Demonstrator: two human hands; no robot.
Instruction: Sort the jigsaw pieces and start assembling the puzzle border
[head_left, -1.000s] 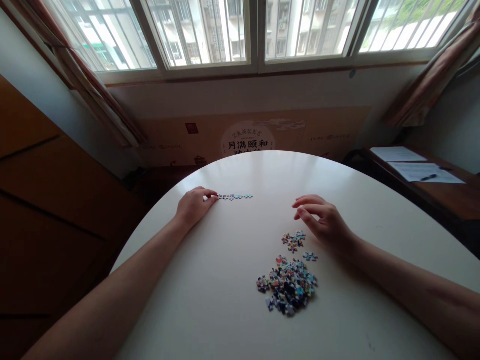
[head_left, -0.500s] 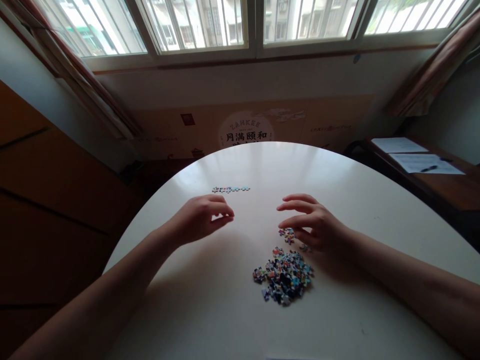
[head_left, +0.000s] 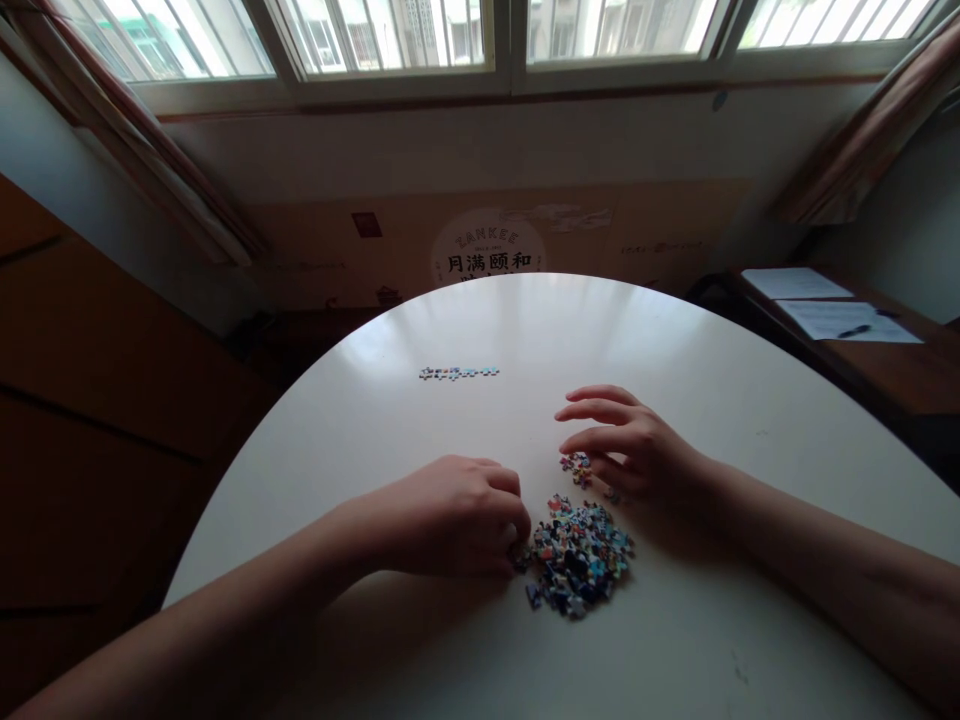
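On the round white table lies a heap of small colourful puzzle pieces. My left hand rests at the heap's left edge with its fingers curled in, fingertips touching the nearest pieces; whether it grips one is hidden. My right hand hovers just beyond the heap, fingers spread and open, over a small cluster of joined pieces. Farther back on the table sits a short joined row of bluish pieces, apart from both hands.
A printed cardboard panel leans against the wall under the windows. A dark side table at the right holds papers and a pen. Brown wooden cabinets stand close on the left. Curtains hang at both window ends.
My left hand left the joined row at the back and came down to the left edge of the heap, fingers curling. My right hand shifted slightly left over the small cluster. The view tilted downward.
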